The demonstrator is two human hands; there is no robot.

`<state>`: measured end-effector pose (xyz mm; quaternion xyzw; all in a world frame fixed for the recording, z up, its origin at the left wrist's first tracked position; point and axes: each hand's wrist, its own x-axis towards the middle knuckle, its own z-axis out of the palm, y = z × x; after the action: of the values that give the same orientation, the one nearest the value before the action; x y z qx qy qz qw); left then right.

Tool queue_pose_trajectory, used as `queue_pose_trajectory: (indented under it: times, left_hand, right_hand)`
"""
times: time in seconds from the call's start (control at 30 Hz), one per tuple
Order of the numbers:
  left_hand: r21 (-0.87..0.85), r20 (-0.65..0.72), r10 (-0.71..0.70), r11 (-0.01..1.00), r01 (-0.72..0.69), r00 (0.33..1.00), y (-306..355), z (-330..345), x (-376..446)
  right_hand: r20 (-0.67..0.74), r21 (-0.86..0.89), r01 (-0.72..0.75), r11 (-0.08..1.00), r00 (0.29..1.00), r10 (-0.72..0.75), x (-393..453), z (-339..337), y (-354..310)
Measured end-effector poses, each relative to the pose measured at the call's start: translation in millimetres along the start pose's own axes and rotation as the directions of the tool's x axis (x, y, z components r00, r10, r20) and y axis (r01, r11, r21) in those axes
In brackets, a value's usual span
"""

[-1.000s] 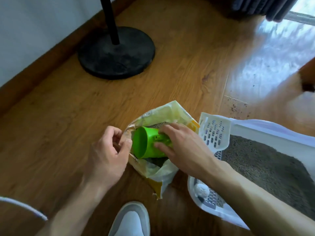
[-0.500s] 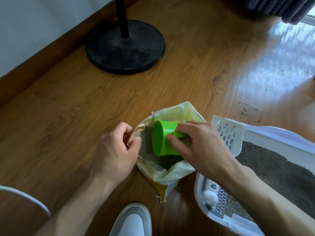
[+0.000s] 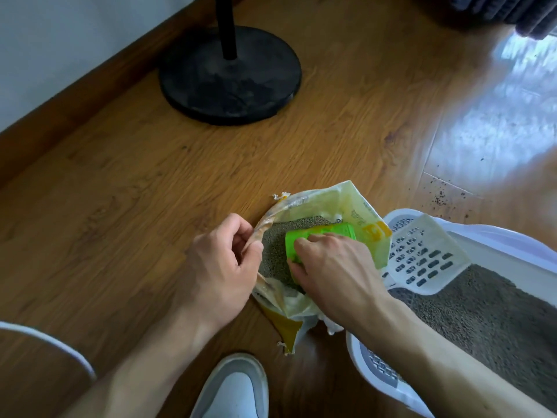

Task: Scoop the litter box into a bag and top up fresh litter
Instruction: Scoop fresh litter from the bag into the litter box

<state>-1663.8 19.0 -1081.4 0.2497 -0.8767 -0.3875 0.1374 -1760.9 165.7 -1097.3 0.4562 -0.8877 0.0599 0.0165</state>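
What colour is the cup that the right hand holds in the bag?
Bright green cup, seen in the head view.

cup [image 3: 322, 236] in bag [image 3: 337, 197], box [image 3: 497, 233] right

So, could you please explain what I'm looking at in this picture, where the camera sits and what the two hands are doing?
There is no machine here: a person wears one wide-angle camera on the head, looking down at their own bare hands, so you see one view from above.

The left hand pinches the torn edge of a yellow litter bag to hold it open. The right hand grips a green cup, tipped on its side and pressed into the grey litter inside the bag.

Everything sits on a wooden floor. To the right is a white litter box holding grey litter, with a white slotted scoop resting across its corner. Behind stands a round black stand base. A white shoe shows at the bottom, and some spilled grains lie near the box.
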Motion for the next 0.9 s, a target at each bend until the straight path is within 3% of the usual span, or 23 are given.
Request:
queue_pose_trajectory:
  times: [0.13,0.37,0.67,0.9]
  left_hand:
    - [-0.007,0.017,-0.013,1.000,0.013,1.000,-1.2,-1.9,-3.4]
    - [-0.008,0.021,-0.018,1.000,0.018,1.000,-2.2,-0.7,-3.6]
    - [0.000,0.020,-0.015,1.000,0.015,1.000,-2.5,-6.4,-3.8]
    - [-0.013,0.007,-0.021,1.000,0.022,1.000,-0.4,-9.7,-4.6]
  right_hand:
    - [0.073,0.075,0.124,0.989,0.989,-0.130,1.1,8.5,-1.0]
    - [0.033,0.241,0.114,0.964,0.992,-0.126,-7.6,8.2,10.0]
    - [0.040,0.584,-0.125,0.802,0.991,0.125,-21.0,-0.2,25.6]
    - [0.060,0.694,-0.232,0.681,0.962,0.267,-25.0,-5.6,26.9]
